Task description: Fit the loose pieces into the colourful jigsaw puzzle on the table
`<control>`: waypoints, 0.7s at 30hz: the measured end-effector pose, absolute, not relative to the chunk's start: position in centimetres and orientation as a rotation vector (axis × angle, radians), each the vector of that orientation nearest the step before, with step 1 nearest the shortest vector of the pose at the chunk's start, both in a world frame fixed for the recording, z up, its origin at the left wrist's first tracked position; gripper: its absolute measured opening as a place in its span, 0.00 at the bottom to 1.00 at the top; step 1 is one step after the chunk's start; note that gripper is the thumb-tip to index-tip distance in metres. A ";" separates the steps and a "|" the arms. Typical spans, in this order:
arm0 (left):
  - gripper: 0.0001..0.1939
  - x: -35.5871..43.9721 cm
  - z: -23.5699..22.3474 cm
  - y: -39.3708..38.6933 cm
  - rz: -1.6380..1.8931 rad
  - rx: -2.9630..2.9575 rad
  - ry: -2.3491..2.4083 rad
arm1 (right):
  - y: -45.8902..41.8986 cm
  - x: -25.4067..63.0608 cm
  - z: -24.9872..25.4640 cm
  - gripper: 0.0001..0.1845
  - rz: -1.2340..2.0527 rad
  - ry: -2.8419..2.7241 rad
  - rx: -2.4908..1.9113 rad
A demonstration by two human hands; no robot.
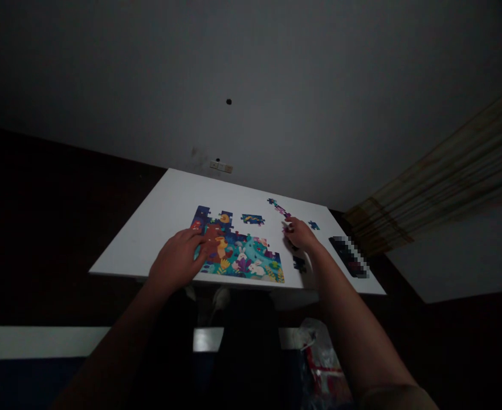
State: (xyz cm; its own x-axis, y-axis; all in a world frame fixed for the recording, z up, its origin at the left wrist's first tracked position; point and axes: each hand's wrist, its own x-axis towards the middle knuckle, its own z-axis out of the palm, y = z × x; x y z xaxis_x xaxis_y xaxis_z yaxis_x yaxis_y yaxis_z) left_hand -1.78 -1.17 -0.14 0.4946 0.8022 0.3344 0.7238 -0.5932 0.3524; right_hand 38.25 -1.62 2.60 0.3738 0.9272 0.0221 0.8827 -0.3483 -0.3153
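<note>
A colourful, partly joined jigsaw puzzle (242, 253) lies on a white table (165, 210). My left hand (181, 259) rests on the puzzle's left part with its fingers stretched flat, pressing the pieces. My right hand (300, 233) is to the right of the puzzle, its fingers pinched on a small puzzle piece (285, 228). A short joined strip of pieces (277, 206) lies just beyond that hand. Loose pieces lie near it: a small cluster (252, 218), a single piece (314, 225) and a dark one (299, 263).
A dark flat object (349, 256), blurred out, lies at the table's right edge. A plastic bag (323, 364) sits on the floor below the table. A wall with a socket plate (221, 167) stands behind. A striped curtain (443, 176) hangs at the right.
</note>
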 end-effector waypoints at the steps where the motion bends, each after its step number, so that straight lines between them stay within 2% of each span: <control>1: 0.22 -1.8 -0.1 -1.2 0.708 2.566 1.320 | -1.7 38.2 2.8 0.26 0.234 -1.602 -2.375; 6: 0.23 -1.9 0.2 -1.4 0.722 2.570 1.294 | -2.3 38.1 3.3 0.14 0.288 -1.598 -2.384; 11: 0.24 -2.0 0.2 -1.5 0.720 2.564 1.306 | -2.5 37.8 3.4 0.18 0.464 -1.625 -2.252; 16: 0.24 -1.9 -0.1 -1.3 0.705 2.529 1.326 | -2.5 37.6 3.1 0.22 0.502 -1.677 -2.115; 21: 0.24 -1.8 -0.1 -1.3 0.696 2.511 1.336 | -3.1 37.7 3.4 0.13 0.436 -1.650 -2.033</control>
State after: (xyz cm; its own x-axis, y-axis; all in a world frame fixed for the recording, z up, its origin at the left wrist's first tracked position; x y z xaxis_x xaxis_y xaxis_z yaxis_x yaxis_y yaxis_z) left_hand -1.79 -1.31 -0.14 0.4767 0.8238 0.3067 0.7232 -0.5659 0.3960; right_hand 37.72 -3.06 3.43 0.2215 0.9737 0.0540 0.8198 -0.1560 -0.5510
